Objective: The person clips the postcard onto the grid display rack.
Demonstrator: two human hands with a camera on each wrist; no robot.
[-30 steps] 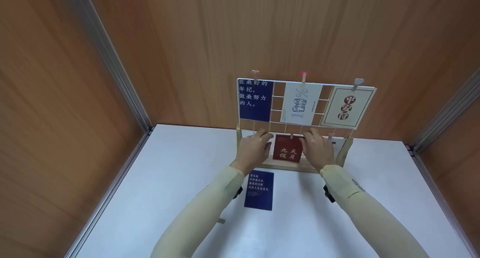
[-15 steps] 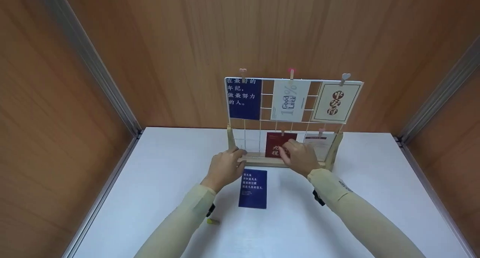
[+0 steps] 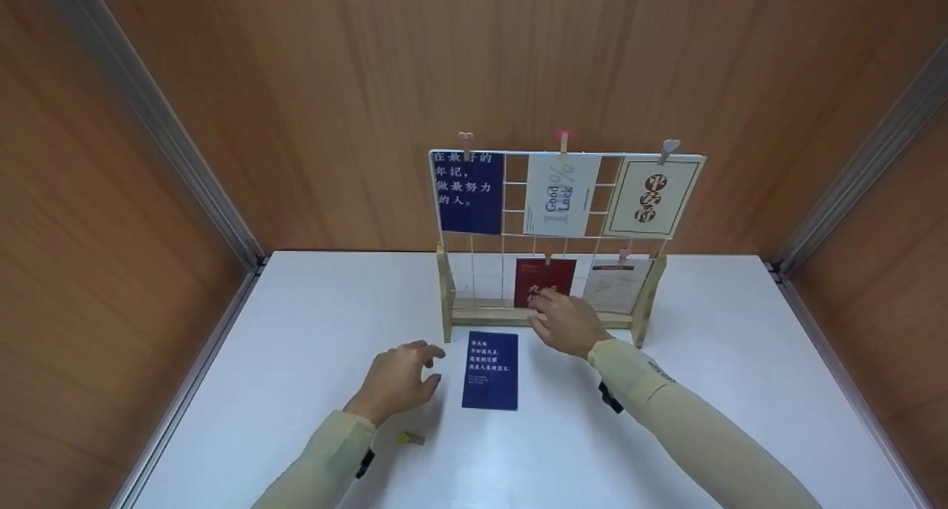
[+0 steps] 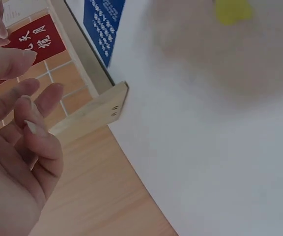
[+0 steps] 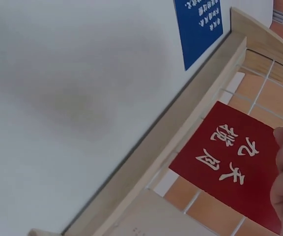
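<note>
My left hand (image 3: 396,379) hovers over the table, left of a blue card (image 3: 490,390) that lies flat there. Its fingers are loosely bent around nothing, as the left wrist view also shows. Below it lies a small clothespin with a yellow end (image 3: 409,438). In front of a white wire grid rack, my right hand (image 3: 566,322) overlaps the bottom of a red card (image 3: 544,272), fingers relaxed. That red card (image 5: 230,162) hangs from a small peg (image 3: 548,258) in the lower row. Right of it hangs a pale card (image 3: 613,287).
The rack stands on a wooden base (image 3: 489,316) near the back wall. Its top row bears a blue card (image 3: 471,213), a Good Luck card (image 3: 544,170) and a cream card with red circles (image 3: 622,213), each under a peg. Wooden panels (image 3: 370,87) enclose the table (image 3: 333,294).
Both hands have left the sides of the red card. The left moved back and left toward the yellow-ended clothespin; the right moved down and left across the red card. The head view shifted slightly.
</note>
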